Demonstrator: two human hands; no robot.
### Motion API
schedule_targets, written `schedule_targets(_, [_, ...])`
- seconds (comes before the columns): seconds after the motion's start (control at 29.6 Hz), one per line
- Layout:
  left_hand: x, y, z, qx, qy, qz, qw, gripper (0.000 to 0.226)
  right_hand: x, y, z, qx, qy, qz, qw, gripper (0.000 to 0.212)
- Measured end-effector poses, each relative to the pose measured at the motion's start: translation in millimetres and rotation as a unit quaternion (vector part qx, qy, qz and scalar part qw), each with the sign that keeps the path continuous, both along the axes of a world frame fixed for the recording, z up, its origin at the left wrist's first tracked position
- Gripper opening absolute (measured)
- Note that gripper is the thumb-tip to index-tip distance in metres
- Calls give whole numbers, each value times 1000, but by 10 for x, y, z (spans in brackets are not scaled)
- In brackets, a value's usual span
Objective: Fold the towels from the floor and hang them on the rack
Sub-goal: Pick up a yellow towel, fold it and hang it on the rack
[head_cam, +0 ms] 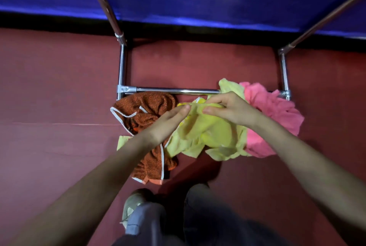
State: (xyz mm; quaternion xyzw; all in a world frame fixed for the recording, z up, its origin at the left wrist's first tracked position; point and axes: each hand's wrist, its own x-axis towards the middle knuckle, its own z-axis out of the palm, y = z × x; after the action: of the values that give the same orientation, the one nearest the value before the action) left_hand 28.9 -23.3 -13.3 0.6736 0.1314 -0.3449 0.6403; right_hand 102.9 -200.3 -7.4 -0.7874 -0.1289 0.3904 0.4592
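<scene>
Both L hand (pixel 168 121) & R hand (pixel 231 110) pinch yellow towel (pixel 213 133); brown towel (pixel 150 107), pink towel (pixel 277 111) by rack (pixel 178 89).

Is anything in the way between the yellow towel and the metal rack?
Nothing visible. The left hand and right hand pinch the crumpled yellow cloth towel, and the shiny metal rack stands just beyond it. The rust-orange towel and pink towel lie off to the sides. The rack's top is out of view.

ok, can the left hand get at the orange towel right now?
Likely yes, once freed: the left hand pinches the yellow towel along with the right hand. The orange towel lies mostly uncovered on the floor just beneath that wrist.
</scene>
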Motion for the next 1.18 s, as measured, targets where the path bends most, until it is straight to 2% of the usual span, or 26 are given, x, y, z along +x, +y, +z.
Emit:
schedule_targets(0.07, [120, -63, 427, 5, -60, 5, 998, 22, 69, -17, 500, 42, -12, -42, 998, 14])
schedule_targets(0.1, [157, -79, 517, 8, -84, 6, 996, 29, 92, 7, 598, 56, 0, -55, 997, 14])
schedule_targets(0.17, [266, -111, 890, 22, -159, 2, 987, 64, 157, 16, 975, 82, -11, -80, 993, 13])
schedule_targets(0.2, [270, -104, 1046, 25, -191, 0, 981, 70, 142, 4, 1128, 93, -13, -89, 992, 15])
schedule_targets(0.24, [266, -78, 1296, 34, -221, 1, 975, 64, 115, -4, 1398, 108, -27, -94, 989, 15])
schedule_targets(0.34, [197, -14, 1709, 11, -201, 6, 980, 33, 18, -23, 1813, 130, -50, -98, 985, 16])
schedule_targets(0.4, [123, 22, 1871, 12, -186, 7, 983, 29, -44, -37, 1985, 131, -56, -101, 985, 16])
schedule_targets(0.64, [-267, 104, 2708, 5, -239, 30, 971, 16, -448, -124, 2560, 118, -99, -120, 981, 20])
schedule_targets(0.71, [-401, 91, 3015, 5, -257, 26, 966, 16, -630, -148, 2761, 108, -132, -117, 978, 20])
schedule_targets(0.84, [-522, 10, 3364, 11, -282, 8, 959, 18, -856, -150, 2941, 138, -135, -119, 974, 16])
schedule_targets(1.01, [-666, -21, 3688, 45, -310, -16, 949, 20, -1138, -28, 3221, 230, -73, -120, 963, 20])
schedule_targets(1.18, [-885, -14, 3998, 120, -302, -94, 941, 51, -1388, 88, 3469, 245, -95, -95, 960, 26])
